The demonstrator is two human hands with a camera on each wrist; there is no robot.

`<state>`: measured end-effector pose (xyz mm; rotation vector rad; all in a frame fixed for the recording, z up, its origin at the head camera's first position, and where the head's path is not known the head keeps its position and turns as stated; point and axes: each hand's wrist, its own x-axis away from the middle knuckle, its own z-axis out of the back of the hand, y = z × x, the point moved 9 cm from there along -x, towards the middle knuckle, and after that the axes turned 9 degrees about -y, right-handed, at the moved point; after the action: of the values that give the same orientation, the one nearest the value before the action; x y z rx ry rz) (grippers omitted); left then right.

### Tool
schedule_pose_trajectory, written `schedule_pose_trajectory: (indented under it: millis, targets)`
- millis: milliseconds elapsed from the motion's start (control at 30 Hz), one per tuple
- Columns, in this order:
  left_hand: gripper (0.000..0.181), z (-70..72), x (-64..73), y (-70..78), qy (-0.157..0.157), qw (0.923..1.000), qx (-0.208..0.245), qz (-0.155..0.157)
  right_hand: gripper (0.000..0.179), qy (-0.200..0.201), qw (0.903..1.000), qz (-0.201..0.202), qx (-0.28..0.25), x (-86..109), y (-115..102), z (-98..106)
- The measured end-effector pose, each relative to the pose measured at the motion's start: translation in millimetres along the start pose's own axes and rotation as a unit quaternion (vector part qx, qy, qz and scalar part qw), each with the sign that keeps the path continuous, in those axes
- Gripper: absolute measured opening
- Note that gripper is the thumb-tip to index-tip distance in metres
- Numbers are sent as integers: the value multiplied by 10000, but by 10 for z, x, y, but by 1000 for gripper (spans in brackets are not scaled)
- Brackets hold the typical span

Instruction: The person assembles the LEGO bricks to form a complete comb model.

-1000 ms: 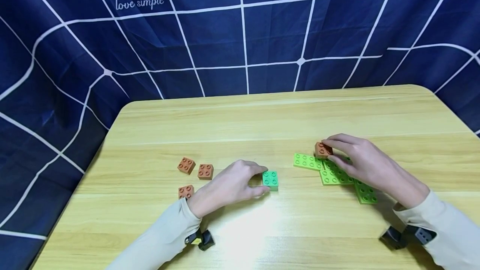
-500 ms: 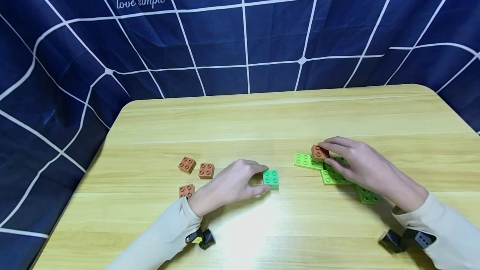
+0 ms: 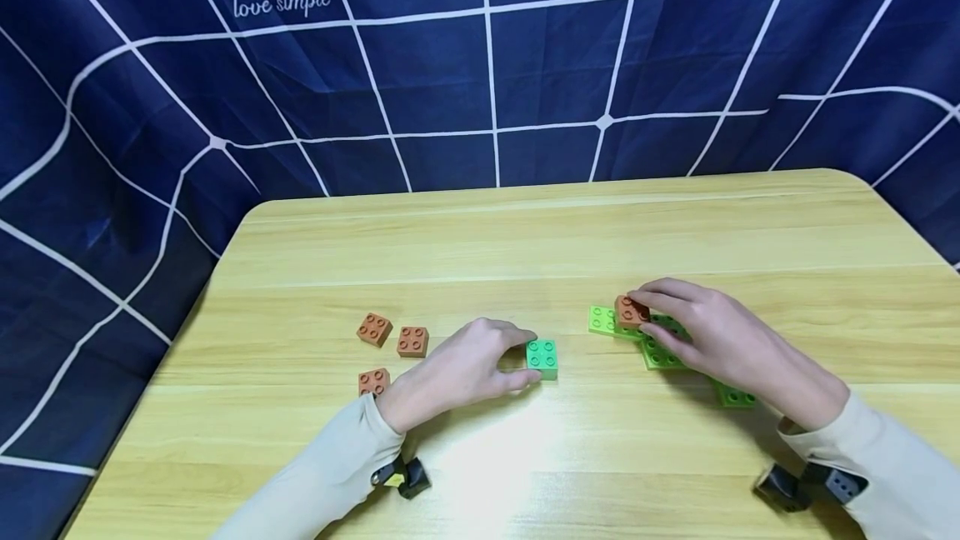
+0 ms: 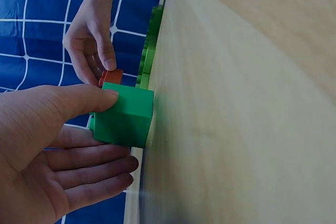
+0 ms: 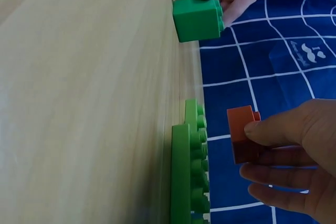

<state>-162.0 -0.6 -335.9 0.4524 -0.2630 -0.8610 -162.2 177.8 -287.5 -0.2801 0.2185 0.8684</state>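
My left hand (image 3: pixel 468 365) pinches a green toy building brick (image 3: pixel 542 358) between thumb and forefinger, near the middle of the table. In the left wrist view the green brick (image 4: pixel 125 115) sits at the tabletop, its studs facing up. Over on the right, my right hand (image 3: pixel 708 327) pinches a reddish-brown brick (image 3: pixel 632 312) by its sides. The right wrist view has this brown brick (image 5: pixel 243 134) raised above the studs of the light green plates (image 5: pixel 181 171), with a gap between. From the head, my right hand partly covers those light green plates (image 3: pixel 602 320).
Left of my left hand lie several loose reddish-brown bricks, including one at the back (image 3: pixel 374 329), one beside it (image 3: pixel 412 342) and one partly behind my wrist (image 3: pixel 372 382). A dark blue curtain (image 3: pixel 420 65) with white lines hangs behind the wooden table (image 3: pixel 465 248).
My right hand has moved left and slightly nearer with the brown brick, from above the plates' back edge to over the left plate. My left hand and the green brick stay in place.
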Motion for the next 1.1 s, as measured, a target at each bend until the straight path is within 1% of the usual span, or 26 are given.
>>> schedule_pose_trajectory:
  millis: [100, 267, 400, 833, 933, 1100]
  targets:
    - [47, 0, -2, 3, 15, 10000, -19, -29, 57, 17, 10000, 30, 17, -19, -34, -1]
    - [46, 13, -5, 20, 64, 9999, -9, -147, 66, 9, 9999, 116, 33, -59, -99, -21]
    - [46, 12, -2, 23, 57, 9998, 34, -188, 63, -55, 9999, 121, 10, -77, -144, -40]
    - [47, -34, -21, -4, -77, 9999, 92, -75, 51, 36, 9994, 258, -229, -151, -313, -64]
    - [48, -37, -21, -6, -84, 9999, 79, -58, 51, 19, 9991, 313, -271, -170, -351, -74]
    - [48, -37, -22, -6, -75, 9999, 95, -63, 55, -17, 9988, 359, -345, -191, -390, -94]
